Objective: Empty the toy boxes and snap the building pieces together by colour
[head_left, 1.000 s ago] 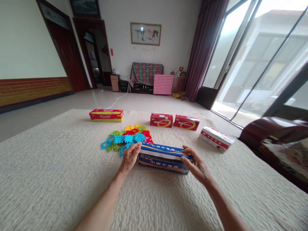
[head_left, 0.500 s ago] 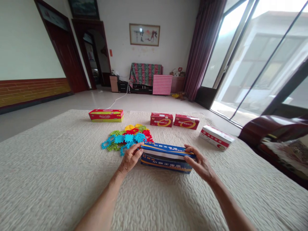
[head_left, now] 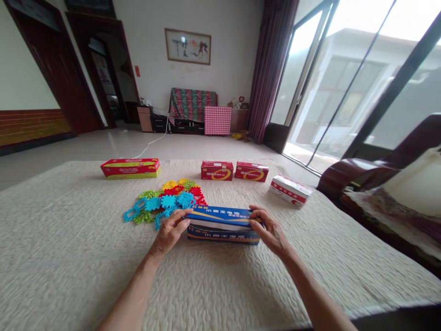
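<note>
A long blue carton (head_left: 222, 225) with a white stripe and yellow trim lies on the cream quilted cover (head_left: 69, 239) in front of me. My left hand (head_left: 168, 232) grips its left end, fingers curled over the top edge. At the right end my right hand (head_left: 270, 232) holds on the same way. Just behind the carton sits a heap of flat plastic puzzle tiles (head_left: 165, 202) in blue, green, red and yellow.
A long red-and-yellow box (head_left: 130, 168) lies at the back left. Two red boxes (head_left: 217, 170) (head_left: 251, 171) stand behind the tiles, and a white-and-red box (head_left: 290, 191) sits to the right. A dark wooden armrest (head_left: 361, 174) borders the right side.
My head has turned, so the whole scene has slid left in view. The carton has swung level between my hands, which keep their grip on its ends.
</note>
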`<control>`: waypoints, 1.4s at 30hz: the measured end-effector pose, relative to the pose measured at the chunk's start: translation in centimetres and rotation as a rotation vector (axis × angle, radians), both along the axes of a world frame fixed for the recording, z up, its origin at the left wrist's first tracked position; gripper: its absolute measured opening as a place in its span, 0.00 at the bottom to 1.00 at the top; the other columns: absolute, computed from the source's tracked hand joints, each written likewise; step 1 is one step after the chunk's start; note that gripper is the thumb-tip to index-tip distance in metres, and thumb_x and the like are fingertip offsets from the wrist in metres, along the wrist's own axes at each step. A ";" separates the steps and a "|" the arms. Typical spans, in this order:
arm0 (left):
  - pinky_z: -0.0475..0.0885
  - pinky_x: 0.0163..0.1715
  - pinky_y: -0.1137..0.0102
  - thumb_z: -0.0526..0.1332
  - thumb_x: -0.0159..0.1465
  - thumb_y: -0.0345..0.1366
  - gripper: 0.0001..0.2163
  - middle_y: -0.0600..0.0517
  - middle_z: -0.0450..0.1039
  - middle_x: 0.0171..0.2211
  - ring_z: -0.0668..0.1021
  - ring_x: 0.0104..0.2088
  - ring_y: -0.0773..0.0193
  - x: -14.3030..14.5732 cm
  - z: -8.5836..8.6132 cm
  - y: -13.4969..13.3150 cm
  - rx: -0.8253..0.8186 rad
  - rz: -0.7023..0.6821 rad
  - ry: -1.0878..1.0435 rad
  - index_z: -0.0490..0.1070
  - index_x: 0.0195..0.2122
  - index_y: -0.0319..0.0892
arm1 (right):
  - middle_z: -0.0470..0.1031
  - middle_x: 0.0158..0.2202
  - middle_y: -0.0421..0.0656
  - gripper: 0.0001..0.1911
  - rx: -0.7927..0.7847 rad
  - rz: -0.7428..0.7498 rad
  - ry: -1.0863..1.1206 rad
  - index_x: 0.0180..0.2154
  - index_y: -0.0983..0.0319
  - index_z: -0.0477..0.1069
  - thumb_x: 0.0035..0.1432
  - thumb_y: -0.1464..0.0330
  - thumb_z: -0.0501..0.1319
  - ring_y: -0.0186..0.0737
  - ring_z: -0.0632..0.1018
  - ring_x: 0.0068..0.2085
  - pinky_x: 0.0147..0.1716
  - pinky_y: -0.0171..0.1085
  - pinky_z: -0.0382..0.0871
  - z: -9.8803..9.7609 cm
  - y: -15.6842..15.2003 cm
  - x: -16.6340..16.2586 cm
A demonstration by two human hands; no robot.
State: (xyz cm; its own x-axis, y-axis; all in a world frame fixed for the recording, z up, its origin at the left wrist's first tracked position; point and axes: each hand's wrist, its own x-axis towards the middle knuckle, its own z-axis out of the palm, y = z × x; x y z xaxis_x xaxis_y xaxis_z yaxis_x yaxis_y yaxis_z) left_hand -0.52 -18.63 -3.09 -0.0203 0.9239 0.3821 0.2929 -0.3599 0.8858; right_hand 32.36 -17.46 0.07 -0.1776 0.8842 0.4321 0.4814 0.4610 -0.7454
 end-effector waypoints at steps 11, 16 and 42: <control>0.70 0.43 0.68 0.57 0.62 0.42 0.11 0.51 0.73 0.34 0.74 0.38 0.62 0.8 0.4 0.2 0.064 0.060 0.025 0.76 0.34 0.43 | 0.69 0.53 0.49 0.06 0.014 0.010 0.000 0.34 0.60 0.69 0.55 0.65 0.58 0.46 0.72 0.52 0.51 0.44 0.65 0.2 -0.1 -0.1; 0.70 0.39 0.69 0.58 0.60 0.41 0.09 0.52 0.73 0.33 0.74 0.36 0.62 1.0 0.0 0.4 0.086 0.085 0.044 0.75 0.33 0.43 | 0.67 0.54 0.49 0.06 0.010 0.051 -0.089 0.35 0.60 0.69 0.55 0.68 0.56 0.46 0.72 0.52 0.50 0.45 0.65 0.6 -0.2 0.0; 0.73 0.47 0.62 0.62 0.58 0.43 0.13 0.46 0.74 0.45 0.76 0.46 0.54 3.4 5.9 -0.6 0.228 0.137 0.305 0.75 0.44 0.47 | 0.67 0.54 0.48 0.17 0.091 0.069 -0.371 0.41 0.55 0.67 0.46 0.70 0.62 0.52 0.73 0.50 0.49 0.51 0.69 3.2 0.8 0.4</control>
